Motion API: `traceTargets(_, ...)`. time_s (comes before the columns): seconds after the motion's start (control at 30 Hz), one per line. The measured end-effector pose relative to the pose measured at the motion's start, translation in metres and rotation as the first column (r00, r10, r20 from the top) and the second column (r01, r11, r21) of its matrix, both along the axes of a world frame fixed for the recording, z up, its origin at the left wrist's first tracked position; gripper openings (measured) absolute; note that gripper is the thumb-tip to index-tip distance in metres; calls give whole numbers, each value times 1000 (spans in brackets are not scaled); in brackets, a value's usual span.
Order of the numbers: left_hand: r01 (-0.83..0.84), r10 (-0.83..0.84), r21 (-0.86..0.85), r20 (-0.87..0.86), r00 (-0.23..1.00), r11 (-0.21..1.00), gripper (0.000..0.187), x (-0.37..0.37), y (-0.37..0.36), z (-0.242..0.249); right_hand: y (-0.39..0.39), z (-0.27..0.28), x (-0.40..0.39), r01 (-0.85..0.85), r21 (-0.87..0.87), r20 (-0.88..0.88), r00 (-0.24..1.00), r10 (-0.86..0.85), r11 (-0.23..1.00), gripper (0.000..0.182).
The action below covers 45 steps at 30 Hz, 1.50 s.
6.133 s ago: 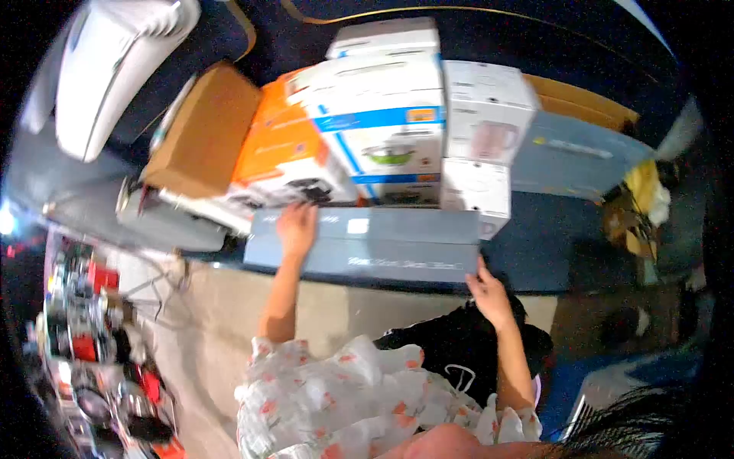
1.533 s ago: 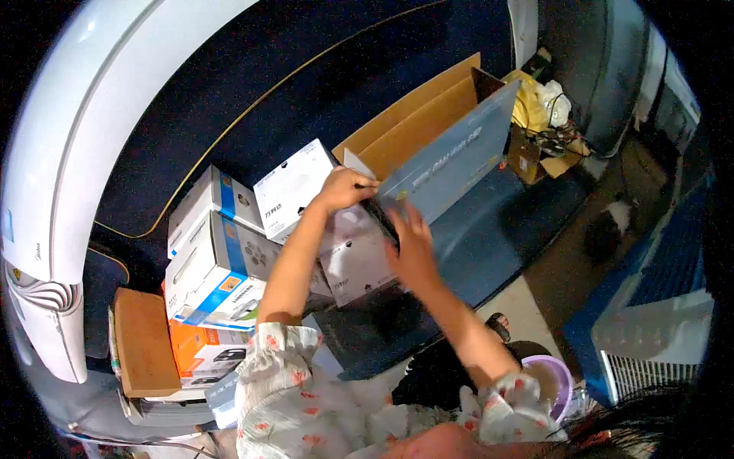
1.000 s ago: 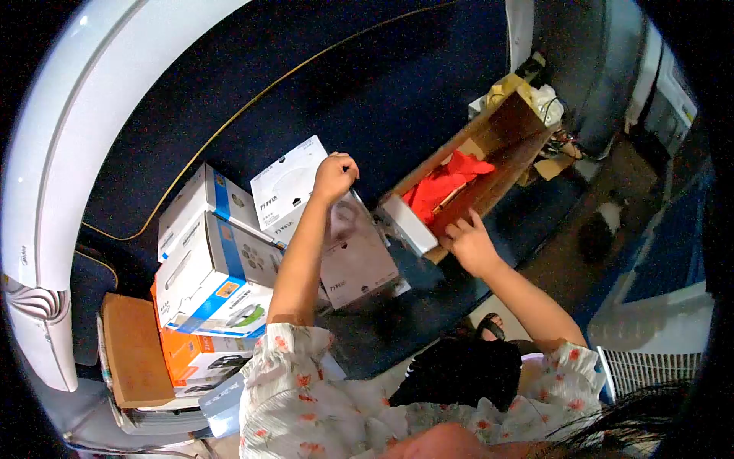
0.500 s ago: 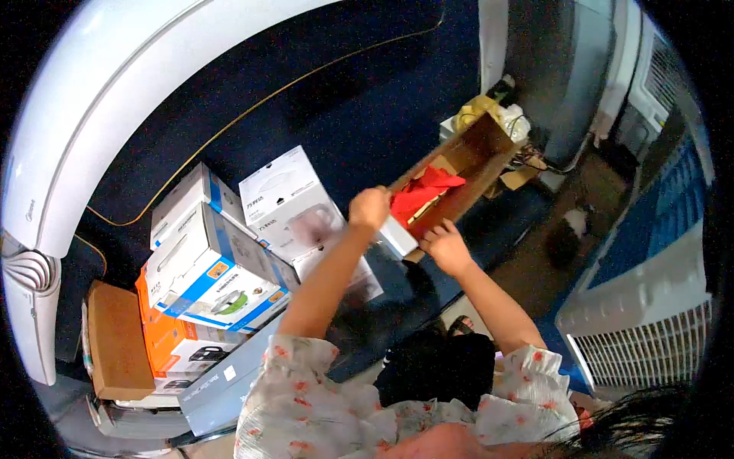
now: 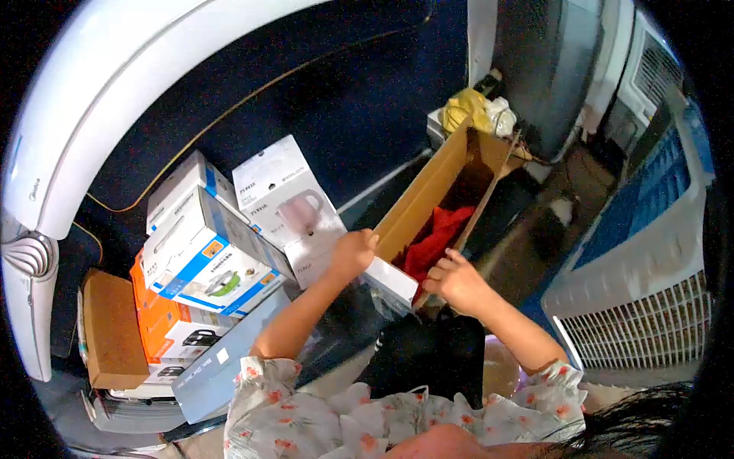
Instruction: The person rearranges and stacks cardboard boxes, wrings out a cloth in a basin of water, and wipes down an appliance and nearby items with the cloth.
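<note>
A long open cardboard box (image 5: 417, 195) lies slanted ahead of me, its near end white outside. Red cloth (image 5: 441, 239) lies inside its near half. My left hand (image 5: 355, 252) is closed on the box's near left corner. At the near right side, my right hand (image 5: 456, 284) has its fingers curled against the box edge beside the red cloth.
White appliance boxes (image 5: 287, 206) and a blue-striped box (image 5: 222, 256) stand at the left, with orange boxes (image 5: 164, 321) and a brown carton (image 5: 115, 329) below. Yellow and white bags (image 5: 468, 111) lie behind the long box. A white slatted unit (image 5: 642, 329) is at the right.
The long box has come nearer to me and turned more upright in view, with both hands on it. The red cloth sits deeper between its walls.
</note>
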<state>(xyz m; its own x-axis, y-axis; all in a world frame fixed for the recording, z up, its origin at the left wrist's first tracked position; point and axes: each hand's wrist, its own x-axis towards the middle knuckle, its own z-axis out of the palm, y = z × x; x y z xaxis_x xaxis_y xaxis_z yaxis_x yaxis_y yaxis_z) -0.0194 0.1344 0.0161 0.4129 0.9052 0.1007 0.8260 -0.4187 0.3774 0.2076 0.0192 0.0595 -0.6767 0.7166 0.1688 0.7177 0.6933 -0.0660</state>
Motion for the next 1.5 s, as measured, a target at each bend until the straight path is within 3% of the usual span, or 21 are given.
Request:
traceTargets(0.1,-25,21,51,72,997,998,26,13,-1,-15,-15,-15,2,81,19,-186,980,-76,997,22)
traceTargets(0.23,-25,25,3,-171,985,1000,21,39,-5,28,-32,-8,-1,156,-45,-348,924,-162,987,33)
traceTargets(0.27,1,14,175,-89,996,985,21,44,-3,24,-36,-16,-4,191,-64,-366,909,-201,980,37)
traceTargets(0.4,-24,53,217,-126,991,976,19,68,-9,15,-52,-27,-10,290,-36,-437,856,-276,956,33)
traceTargets(0.5,-12,38,215,-117,992,977,17,72,-43,22,-75,-40,-5,293,-19,-444,854,-271,956,32)
traceTargets(0.57,39,7,305,-151,989,952,17,79,-61,14,-97,-40,-2,306,-17,-405,868,-286,952,32)
traceTargets(0.63,31,-18,246,-58,998,969,17,84,-82,24,-117,-40,2,336,-9,-355,879,-317,942,32)
traceTargets(0.77,52,-47,267,-23,999,962,18,76,-108,16,-138,-48,10,344,26,-327,890,-317,939,45)
traceTargets(0.83,57,-56,242,-13,998,969,19,55,-121,19,-142,-41,23,453,127,-357,851,-385,882,58)
traceTargets(0.9,117,-136,346,31,990,931,20,23,-126,9,-139,-34,32,696,75,-634,586,-505,714,63)
traceTargets(0.97,66,-74,297,18,997,953,20,1,-141,19,-132,-62,64,827,-96,-806,262,-531,554,68)
traceTargets(1.0,23,-20,239,-15,1000,971,20,-6,-150,25,-126,-64,73,644,-420,-891,-157,-427,639,68)
traceTargets(1.03,44,-47,254,7,999,966,20,-13,-156,23,-121,-63,83,329,-593,-748,-564,-351,735,69)
traceTargets(1.07,62,-74,267,33,997,962,20,-21,-161,20,-125,-63,98,218,-562,-752,-535,-384,798,72)
traceTargets(1.17,44,-57,288,38,998,957,20,-31,-170,16,-139,-38,96,-113,-531,-552,-706,-444,840,71)
traceTargets(1.2,39,-51,283,33,998,958,20,-34,-170,15,-142,-38,99,-195,-484,-572,-667,-477,853,68)
traceTargets(1.3,45,-49,245,9,999,968,19,-33,-169,13,-138,-32,82,62,-696,-655,-463,-597,716,68)
traceTargets(1.37,52,-50,209,-17,999,977,19,-36,-171,13,-136,-19,73,75,-792,-569,-449,-689,605,65)
traceTargets(1.43,67,-112,342,114,987,937,20,-33,-173,8,-134,-26,84,-36,-845,-462,-454,-762,534,63)
traceTargets(1.47,52,-132,417,166,977,908,21,-34,-172,4,-133,-40,97,-21,-845,-486,-385,-784,534,59)
traceTargets(1.5,127,-276,578,178,945,806,26,-38,-169,1,-135,-18,85,18,-869,-469,-349,-812,494,56)
